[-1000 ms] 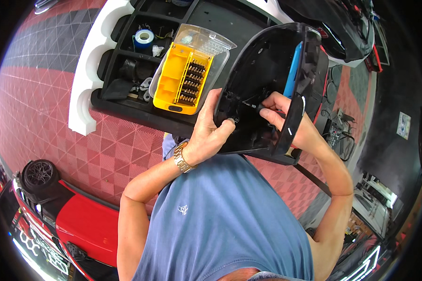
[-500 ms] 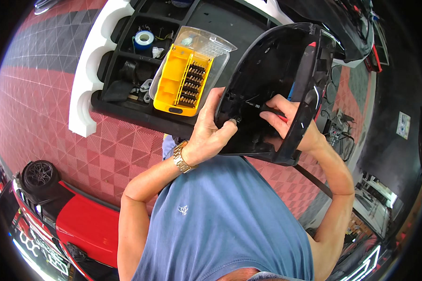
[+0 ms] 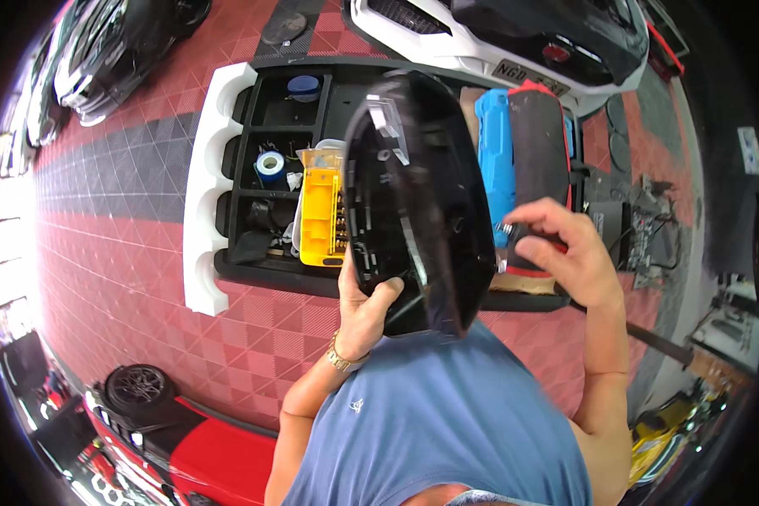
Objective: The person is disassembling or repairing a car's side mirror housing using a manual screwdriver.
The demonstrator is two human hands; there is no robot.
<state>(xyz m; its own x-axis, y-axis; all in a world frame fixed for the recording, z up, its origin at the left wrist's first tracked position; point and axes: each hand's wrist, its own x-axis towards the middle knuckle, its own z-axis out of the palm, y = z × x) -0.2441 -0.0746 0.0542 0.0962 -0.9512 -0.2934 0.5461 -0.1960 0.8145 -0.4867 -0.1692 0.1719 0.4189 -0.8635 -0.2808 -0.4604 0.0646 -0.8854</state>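
Observation:
A hollow black plastic housing (image 3: 461,190) with a glossy surface stands tilted in front of my chest, blurred by motion. My left hand (image 3: 364,314) grips its lower left edge, with the thumb over the rim. To the right of the housing, my right hand (image 3: 575,257) pinches a screwdriver (image 3: 524,237) with a dark and red handle. Its metal shaft points left toward a blue tool. Behind the housing's left side lies an open yellow bit case (image 3: 317,221), partly covered, with several bits in a rack.
The black workbench tray (image 3: 287,287) has compartments with blue-and-white tape (image 3: 270,165) and small parts. A blue power tool (image 3: 497,152) and a dark red-edged bag (image 3: 538,152) lie right. Cars surround the bench, including a white one (image 3: 447,59) beyond and a red one (image 3: 228,447) behind.
The housing has turned and moved left, now covering part of the bit case. My right hand has drawn the screwdriver out of the housing to its right. The view has shifted.

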